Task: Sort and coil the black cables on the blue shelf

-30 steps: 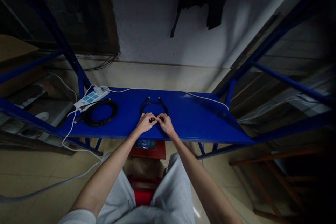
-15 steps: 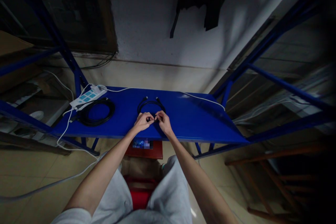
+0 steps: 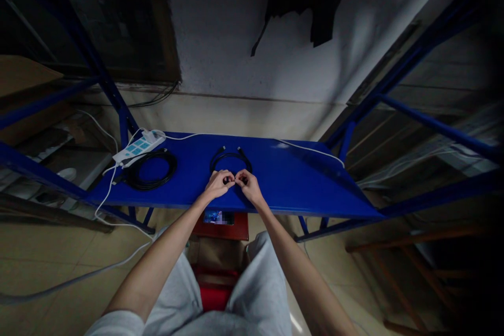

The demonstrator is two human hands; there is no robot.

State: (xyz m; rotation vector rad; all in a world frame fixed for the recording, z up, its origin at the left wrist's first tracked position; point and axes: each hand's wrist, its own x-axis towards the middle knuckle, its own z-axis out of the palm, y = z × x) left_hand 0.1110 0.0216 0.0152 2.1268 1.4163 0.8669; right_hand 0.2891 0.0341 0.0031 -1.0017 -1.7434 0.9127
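A small coil of black cable (image 3: 230, 157) lies on the blue shelf (image 3: 299, 184), its two plug ends pointing away from me. My left hand (image 3: 218, 184) and my right hand (image 3: 247, 184) meet at the near side of this coil. Both have their fingers curled and pinched on the cable, fingertips almost touching each other. What lies between the fingertips is too small to make out.
A larger black cable coil (image 3: 151, 170) lies at the shelf's left, beside a white power strip (image 3: 136, 148) with a white cord (image 3: 307, 148) running along the back edge. Blue rack uprights (image 3: 118, 107) flank the shelf. A red stool (image 3: 224, 223) stands below.
Both hands stay pinched on the small coil with only slight finger movement. The view has shifted a little.
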